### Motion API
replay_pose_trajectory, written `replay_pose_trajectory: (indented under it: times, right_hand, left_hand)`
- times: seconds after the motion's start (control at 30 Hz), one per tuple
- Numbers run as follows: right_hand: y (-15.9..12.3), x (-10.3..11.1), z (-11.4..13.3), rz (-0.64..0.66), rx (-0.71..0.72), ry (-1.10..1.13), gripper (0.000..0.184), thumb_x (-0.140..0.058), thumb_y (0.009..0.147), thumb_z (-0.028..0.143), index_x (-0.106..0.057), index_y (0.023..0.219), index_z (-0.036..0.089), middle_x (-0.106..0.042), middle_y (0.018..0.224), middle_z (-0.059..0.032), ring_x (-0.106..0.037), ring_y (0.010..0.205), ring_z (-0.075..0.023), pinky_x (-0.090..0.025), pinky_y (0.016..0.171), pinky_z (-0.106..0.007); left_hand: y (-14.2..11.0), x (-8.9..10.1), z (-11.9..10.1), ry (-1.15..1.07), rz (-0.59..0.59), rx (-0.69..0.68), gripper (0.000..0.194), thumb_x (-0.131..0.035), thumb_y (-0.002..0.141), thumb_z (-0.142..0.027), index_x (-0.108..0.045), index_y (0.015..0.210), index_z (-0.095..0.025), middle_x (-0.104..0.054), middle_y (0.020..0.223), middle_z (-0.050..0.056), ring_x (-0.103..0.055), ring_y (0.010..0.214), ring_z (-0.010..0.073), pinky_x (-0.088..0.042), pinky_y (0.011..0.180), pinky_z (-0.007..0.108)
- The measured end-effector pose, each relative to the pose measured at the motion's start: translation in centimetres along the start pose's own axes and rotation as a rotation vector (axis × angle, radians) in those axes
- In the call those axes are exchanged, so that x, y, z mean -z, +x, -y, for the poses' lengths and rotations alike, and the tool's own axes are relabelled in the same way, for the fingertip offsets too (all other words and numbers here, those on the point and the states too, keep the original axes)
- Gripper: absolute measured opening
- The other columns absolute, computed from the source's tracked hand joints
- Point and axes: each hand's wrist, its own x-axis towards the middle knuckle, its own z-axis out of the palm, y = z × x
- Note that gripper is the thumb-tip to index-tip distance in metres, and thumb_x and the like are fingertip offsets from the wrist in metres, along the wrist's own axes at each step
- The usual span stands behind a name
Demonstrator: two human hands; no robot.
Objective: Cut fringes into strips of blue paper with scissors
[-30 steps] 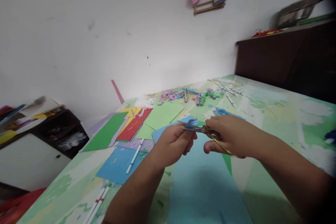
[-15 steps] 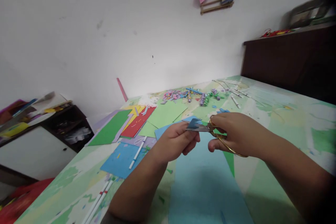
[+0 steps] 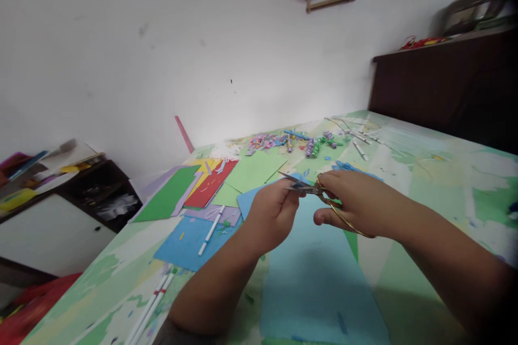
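Note:
My right hand (image 3: 358,199) has its fingers in the gold handles of a pair of scissors (image 3: 311,189), whose blades point left and stand apart. Pinched in my left hand (image 3: 273,213) is a small blue paper piece (image 3: 304,174) with fringed cuts; the fingers hide most of it. The blades lie across the paper at my left fingertips. Below both hands a light blue sheet (image 3: 315,280) rests on the table, with a few dark blue scraps on it.
Left of my hands lie a blue sheet (image 3: 178,242) with a white marker (image 3: 211,230), a red sheet (image 3: 210,186) and a green sheet (image 3: 168,194). Curled paper pieces (image 3: 313,146) and a heap of scraps (image 3: 265,143) are near the wall. A dark cabinet (image 3: 437,91) stands right.
The scissors' blades have opened wider. My left hand has turned, and the fringed blue paper shows less than before. The view has tilted slightly downward.

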Motion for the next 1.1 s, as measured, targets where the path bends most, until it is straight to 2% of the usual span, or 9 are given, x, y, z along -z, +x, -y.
replay_pose_trajectory:
  times: [0.3,0.57,0.87,1.0,1.1]
  right_hand:
    - [0.2,0.0,-0.3,0.018,-0.059,-0.058,0.052,-0.038,0.07,0.073,-0.043,0.064,0.021,-0.052,0.062,-0.0031,-0.044,0.055,-0.0166,-0.025,0.047,-0.025]
    - [0.1,0.1,-0.6,0.008,-0.024,-0.026,0.057,-0.036,0.067,0.078,-0.038,0.057,0.021,-0.047,0.052,-0.0003,-0.04,0.049,-0.0139,-0.024,0.047,-0.025]
    - [0.4,0.4,-0.3,0.04,-0.083,-0.034,0.054,-0.041,0.067,0.074,-0.035,0.056,0.021,-0.046,0.053,0.0001,-0.039,0.049,-0.0136,-0.023,0.046,-0.025]
    - [0.4,0.3,-0.4,0.026,-0.073,-0.041,0.053,-0.04,0.068,0.074,-0.036,0.057,0.022,-0.047,0.055,-0.0004,-0.039,0.052,-0.0144,-0.023,0.047,-0.025]
    - [0.2,0.3,-0.3,0.022,-0.062,-0.018,0.051,-0.043,0.069,0.071,-0.037,0.058,0.021,-0.048,0.057,0.0,-0.04,0.052,-0.0145,-0.024,0.049,-0.025]
  left_hand:
    - [0.3,0.4,0.5,-0.153,0.077,0.202,0.018,-0.041,0.082,-0.023,-0.052,0.069,-0.016,-0.041,0.052,-0.005,-0.036,0.044,0.0061,-0.03,0.044,0.02]
    - [0.7,1.4,-0.2,-0.374,0.237,0.31,0.023,-0.04,0.082,-0.029,-0.05,0.067,-0.016,-0.037,0.041,-0.008,-0.032,0.036,0.0044,-0.025,0.038,0.018]
    - [0.5,1.4,-0.1,-0.252,0.172,0.295,0.023,-0.041,0.082,-0.032,-0.057,0.08,-0.015,-0.038,0.047,-0.007,-0.034,0.04,0.0055,-0.029,0.041,0.019]
    - [0.5,1.5,-0.2,-0.2,0.137,0.298,0.021,-0.041,0.082,-0.028,-0.056,0.074,-0.016,-0.039,0.046,-0.007,-0.035,0.041,0.0064,-0.029,0.042,0.02]
    - [0.4,1.4,-0.1,-0.243,0.135,0.291,0.022,-0.041,0.082,-0.029,-0.055,0.072,-0.016,-0.037,0.045,-0.007,-0.033,0.04,0.0066,-0.028,0.042,0.02]
